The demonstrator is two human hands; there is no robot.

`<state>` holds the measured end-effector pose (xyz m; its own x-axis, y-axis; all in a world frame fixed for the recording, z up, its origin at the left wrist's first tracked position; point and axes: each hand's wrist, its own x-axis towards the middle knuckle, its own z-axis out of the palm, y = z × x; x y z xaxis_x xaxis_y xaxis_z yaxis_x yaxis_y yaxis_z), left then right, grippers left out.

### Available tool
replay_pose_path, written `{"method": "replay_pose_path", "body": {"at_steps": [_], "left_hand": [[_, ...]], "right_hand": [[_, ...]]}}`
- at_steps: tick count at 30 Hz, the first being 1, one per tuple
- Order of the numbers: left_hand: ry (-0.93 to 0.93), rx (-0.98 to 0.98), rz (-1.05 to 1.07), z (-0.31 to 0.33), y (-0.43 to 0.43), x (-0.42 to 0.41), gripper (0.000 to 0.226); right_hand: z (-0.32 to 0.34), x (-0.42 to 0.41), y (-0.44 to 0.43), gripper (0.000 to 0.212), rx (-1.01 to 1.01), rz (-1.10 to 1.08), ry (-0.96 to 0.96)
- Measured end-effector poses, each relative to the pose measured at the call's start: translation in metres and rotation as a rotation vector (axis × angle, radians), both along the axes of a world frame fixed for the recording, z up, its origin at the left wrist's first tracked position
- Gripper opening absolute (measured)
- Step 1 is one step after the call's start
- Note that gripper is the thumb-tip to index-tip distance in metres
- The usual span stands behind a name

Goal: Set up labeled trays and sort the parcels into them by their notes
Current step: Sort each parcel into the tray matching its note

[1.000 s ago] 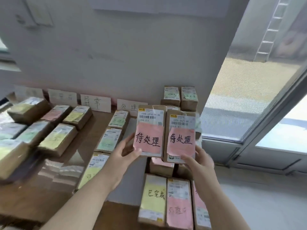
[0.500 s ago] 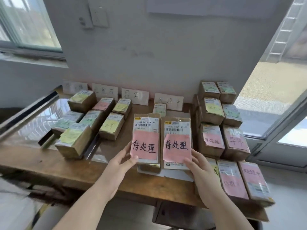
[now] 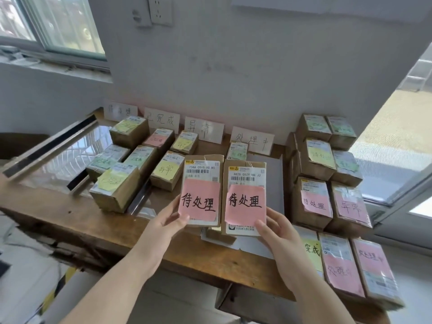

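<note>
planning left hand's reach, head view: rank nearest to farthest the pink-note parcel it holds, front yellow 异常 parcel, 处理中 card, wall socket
1. pink-note parcel, in the left hand
2. front yellow 异常 parcel, just behind
3. 处理中 card, back right
4. wall socket, high above

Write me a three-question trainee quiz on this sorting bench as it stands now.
1. True or false: the left hand grips the 734A parcel and the right hand grips the 482B parcel.
2. The pink note on the 734A parcel reads: A 已完成, B 待处理, C 异常.
3. Fill in: the rightmost wall label reads ___.
Key: 1 true; 2 B; 3 处理中.
</note>
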<state>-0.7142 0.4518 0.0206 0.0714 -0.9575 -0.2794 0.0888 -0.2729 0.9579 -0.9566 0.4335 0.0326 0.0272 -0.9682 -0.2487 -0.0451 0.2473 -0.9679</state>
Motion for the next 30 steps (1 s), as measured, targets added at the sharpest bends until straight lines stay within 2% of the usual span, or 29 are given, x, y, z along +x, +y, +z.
{"method": "replay_pose_path", "body": {"at_steps": [5,14,22,30], "left_hand": [[0.095,-0.001,0.084,0.007,-0.030,-0.006,0.036],[0.178,0.022,0.185,0.012,-0.057,0.005,0.044],[0.120,0.059,0.179,0.002,-0.067,0.064,0.046],[0.064,-0.014,0.117,0.012,-0.078,0.194,0.044]], "right_hand": [[0.003,-0.003,-0.029,0.031,-0.021,0.010,-0.067],[-0.005,0.005,-0.090,0.034,0.012,0.062,-0.074],[-0.006,0.080,-0.103,0.037,0.062,0.059,-0.024],[0.003,0.209,-0.099,0.042,-0.005,0.005,0.081]]}}
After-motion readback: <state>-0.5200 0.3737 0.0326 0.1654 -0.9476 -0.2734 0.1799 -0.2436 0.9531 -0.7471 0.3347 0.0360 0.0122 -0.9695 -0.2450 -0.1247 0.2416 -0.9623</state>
